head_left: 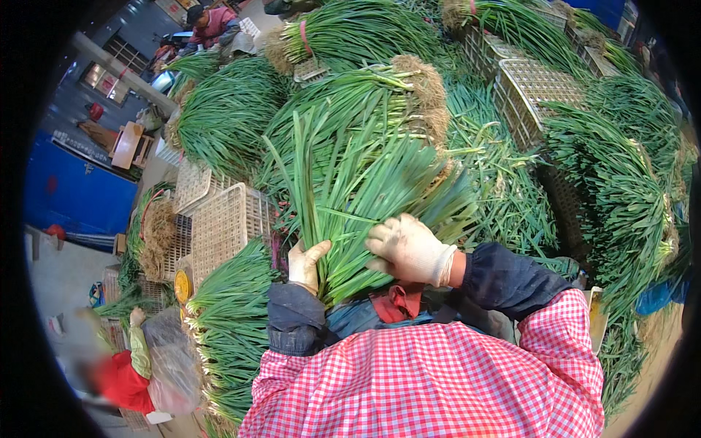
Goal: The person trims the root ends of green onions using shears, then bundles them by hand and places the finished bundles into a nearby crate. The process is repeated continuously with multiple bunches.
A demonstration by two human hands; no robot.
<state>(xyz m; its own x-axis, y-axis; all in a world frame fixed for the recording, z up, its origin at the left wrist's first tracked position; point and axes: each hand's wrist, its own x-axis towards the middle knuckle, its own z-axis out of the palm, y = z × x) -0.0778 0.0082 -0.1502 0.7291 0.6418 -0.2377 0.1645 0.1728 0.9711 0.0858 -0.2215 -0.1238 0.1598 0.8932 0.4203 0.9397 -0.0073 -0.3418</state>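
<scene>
My left hand, in a pale work glove, is closed around a loose bunch of long green allium leaves held in front of my lap. The leaves fan out upward and to the right. My right hand, gloved too and slightly blurred, is against the right side of this bunch with its fingers curled. Whether those fingers grip any leaves cannot be made out. Just beyond lies a large heap of the same greens, its tangled brown roots turned to the right.
Trimmed leaves are piled on the right. Beige plastic crates stand at left, with another crate at upper right. Rooted bundles lie beside my left arm. One person is at lower left, another at the far back.
</scene>
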